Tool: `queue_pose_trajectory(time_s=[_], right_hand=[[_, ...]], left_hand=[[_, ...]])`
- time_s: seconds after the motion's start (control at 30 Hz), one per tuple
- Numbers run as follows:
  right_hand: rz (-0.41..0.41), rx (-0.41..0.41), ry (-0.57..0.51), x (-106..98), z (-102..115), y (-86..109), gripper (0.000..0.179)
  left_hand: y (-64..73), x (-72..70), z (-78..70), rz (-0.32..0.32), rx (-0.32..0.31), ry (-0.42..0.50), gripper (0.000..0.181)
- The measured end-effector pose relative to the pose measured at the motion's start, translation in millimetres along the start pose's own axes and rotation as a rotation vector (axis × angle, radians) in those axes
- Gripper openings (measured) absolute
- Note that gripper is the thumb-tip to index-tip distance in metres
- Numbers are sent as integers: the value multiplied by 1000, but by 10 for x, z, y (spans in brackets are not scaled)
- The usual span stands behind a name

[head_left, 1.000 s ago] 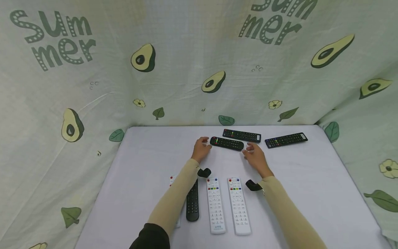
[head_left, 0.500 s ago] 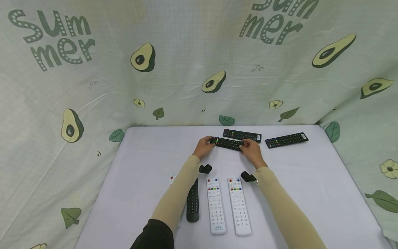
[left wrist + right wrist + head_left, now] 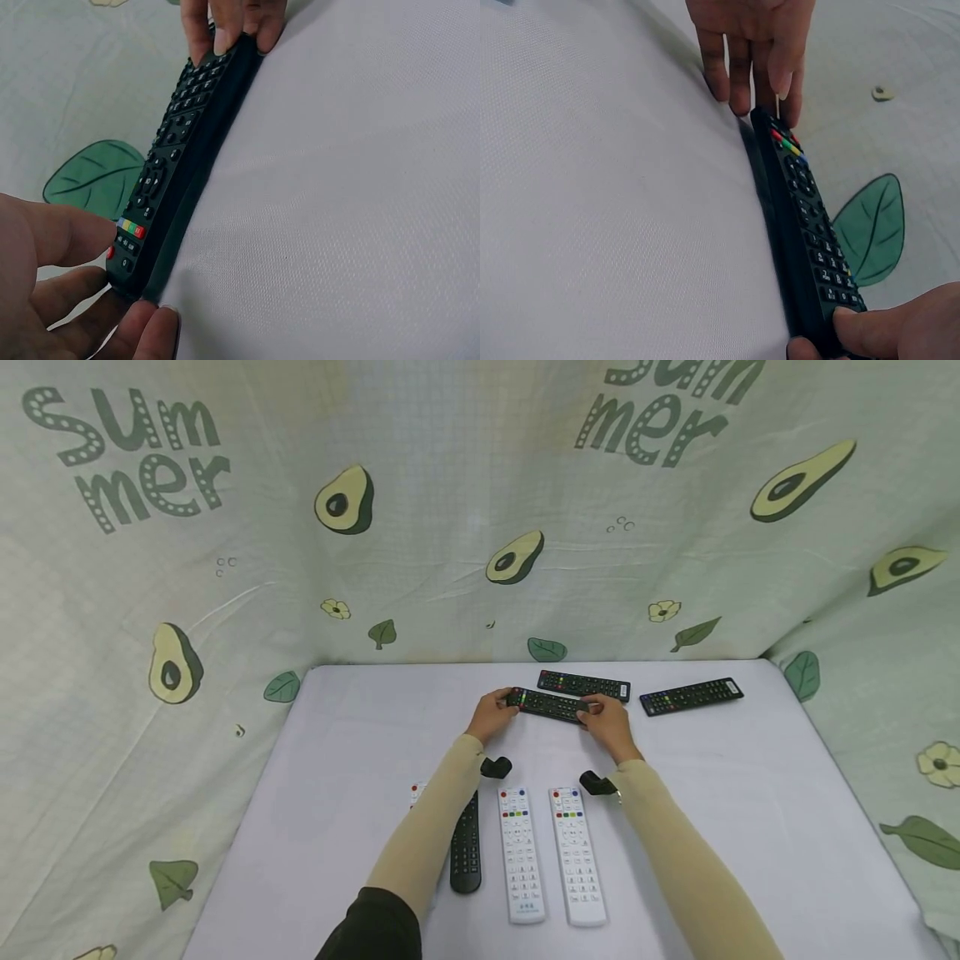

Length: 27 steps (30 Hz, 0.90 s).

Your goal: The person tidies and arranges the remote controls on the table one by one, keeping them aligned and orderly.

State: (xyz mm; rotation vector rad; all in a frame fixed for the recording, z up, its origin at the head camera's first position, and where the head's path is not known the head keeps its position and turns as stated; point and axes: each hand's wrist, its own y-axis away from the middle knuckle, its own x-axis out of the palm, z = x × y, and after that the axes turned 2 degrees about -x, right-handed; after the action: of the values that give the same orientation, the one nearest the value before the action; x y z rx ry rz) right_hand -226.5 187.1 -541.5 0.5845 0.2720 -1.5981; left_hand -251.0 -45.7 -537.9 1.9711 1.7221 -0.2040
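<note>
A black remote control [image 3: 547, 704] with rows of buttons lies crosswise between my two hands near the back of the table. Its left end, by the red, green, yellow and blue keys, is held by my left hand [image 3: 491, 716], with the thumb at the top face and the fingers around the end. My right hand [image 3: 607, 727] pinches the opposite end, the thumb [image 3: 870, 330] beside the number keys. A dark shadow runs along the remote's near side in both wrist views.
Just behind is another black remote [image 3: 583, 686]; a third [image 3: 692, 697] lies to the right. Nearer me are a black remote [image 3: 466, 852] and two white ones [image 3: 521, 860], with a further white remote [image 3: 417, 791] mostly covered by my left sleeve. A printed cloth [image 3: 435, 485] hangs behind the table.
One second ago both hands hovered at the remote's ends with fingers apart. They have closed in on it from each side and now grip it; the last half second shows almost no movement.
</note>
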Motion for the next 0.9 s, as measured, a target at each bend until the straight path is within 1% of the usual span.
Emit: queue_pose_trajectory(time_s=[0.23,0.47,0.6,0.7,0.8,0.9], right_hand=[[-15,-8,-6,45,-23,8,38],[-57,-50,-36,49,-107,98,37],[-65,-51,-94,5,-133,212,36],[-61,-35,-100,-43,-130,324,36],[-36,-8,-86,-108,-121,454,38],[4,19,-123,-175,-116,593,41]], left_hand=[[41,-22,30,-26,24,32,46],[115,0,52,-41,18,137,44],[163,15,41,-55,43,189,40],[209,18,19,-62,68,221,36],[268,19,-13,-51,94,263,33],[342,28,-57,-35,108,298,30]])
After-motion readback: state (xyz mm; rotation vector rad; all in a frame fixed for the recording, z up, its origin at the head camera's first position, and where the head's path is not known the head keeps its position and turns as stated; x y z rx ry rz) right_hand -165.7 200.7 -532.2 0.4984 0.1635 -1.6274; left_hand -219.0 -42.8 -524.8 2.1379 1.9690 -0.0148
